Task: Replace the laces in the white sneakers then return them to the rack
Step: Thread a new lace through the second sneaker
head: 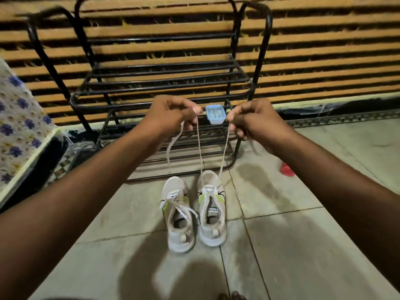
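Pale, stained floor tiles (292, 245) carry two white sneakers side by side, toes toward twelve o'clock. The left sneaker (179, 232) is laced. From the right sneaker (213, 230) a lace (200, 148) rises in two strands: the left hand (171, 114) pinches one and the right hand (255, 120) pinches the other, fingers curled. Beyond stands the black rack (164, 80), with a blue tub (215, 114) on it. A red thing (287, 169) lies at two o'clock, and a slatted wall (324, 50) stands behind.

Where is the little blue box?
In the head view, the little blue box sits on a shelf of the black rack, towards its right side, seen between the left hand and the right hand.
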Motion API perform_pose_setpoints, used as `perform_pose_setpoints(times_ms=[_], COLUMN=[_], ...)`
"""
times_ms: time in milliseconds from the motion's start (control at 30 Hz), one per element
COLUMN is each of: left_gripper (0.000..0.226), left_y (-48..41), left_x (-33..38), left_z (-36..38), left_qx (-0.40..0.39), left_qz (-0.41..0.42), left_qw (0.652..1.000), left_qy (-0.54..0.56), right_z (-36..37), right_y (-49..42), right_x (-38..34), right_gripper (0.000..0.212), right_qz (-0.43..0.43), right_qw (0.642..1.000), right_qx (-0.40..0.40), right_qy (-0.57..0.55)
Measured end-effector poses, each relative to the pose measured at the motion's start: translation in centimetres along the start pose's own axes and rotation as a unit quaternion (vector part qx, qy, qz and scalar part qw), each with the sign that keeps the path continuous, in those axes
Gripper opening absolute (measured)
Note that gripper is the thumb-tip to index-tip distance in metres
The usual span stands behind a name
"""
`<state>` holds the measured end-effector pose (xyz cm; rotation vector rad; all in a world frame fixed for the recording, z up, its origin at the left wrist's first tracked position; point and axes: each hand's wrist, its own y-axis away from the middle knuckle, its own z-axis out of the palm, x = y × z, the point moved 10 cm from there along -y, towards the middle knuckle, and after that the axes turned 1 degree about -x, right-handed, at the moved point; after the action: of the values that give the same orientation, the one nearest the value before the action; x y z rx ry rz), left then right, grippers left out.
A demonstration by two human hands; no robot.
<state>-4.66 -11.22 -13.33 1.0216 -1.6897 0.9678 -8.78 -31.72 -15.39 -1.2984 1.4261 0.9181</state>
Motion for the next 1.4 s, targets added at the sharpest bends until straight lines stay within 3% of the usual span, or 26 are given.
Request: perform_pose_setpoints(times_ms=[233,400,500,667,767,900,1400], left_gripper=[0.017,0.029,0.021,0.011,0.020,0.021,0.011], left_y=[0.2,0.4,0.4,0.4,0.4,0.1,-0.5], left_x=[3.3,4.6,5.5,6.5,7.1,7.6,10.0], left_z=[-0.6,0.2,-0.4,-1.7,-2.0,-1.7,-2.3], left_qx=[-0.015,-0.095,-0.071,0.009,0.037,0.041,0.058], left_qz=[-0.020,-0.043,-0.024,0.003,0.021,0.034,0.074], left_qw=[0.996,0.982,0.988,0.999,0.999,0.998,0.989], left_qy=[0.085,0.159,0.138,0.050,-0.001,0.014,0.116], right_z=[-0.7,0.1,0.2,-1.6,-2.4,-2.2,-1.2], right_y=[0.0,0.6,1.1,1.0,0.8,0.6,0.0], right_x=[-4.2,-5.8,-6.6,-7.6,-7.9,-8.4,-11.2], right_gripper=[0.013,0.030,0.040,0.011,0.016,0.019,0.017], right_qz=[0.014,0.042,0.038,-0.018,-0.045,-0.070,-0.148], right_qw=[0.995,0.965,0.949,0.977,0.989,0.990,0.981], right_qx=[0.019,-0.029,-0.052,0.028,0.069,0.113,0.127], right_qy=[-0.101,-0.257,-0.308,-0.209,-0.124,-0.043,-0.025])
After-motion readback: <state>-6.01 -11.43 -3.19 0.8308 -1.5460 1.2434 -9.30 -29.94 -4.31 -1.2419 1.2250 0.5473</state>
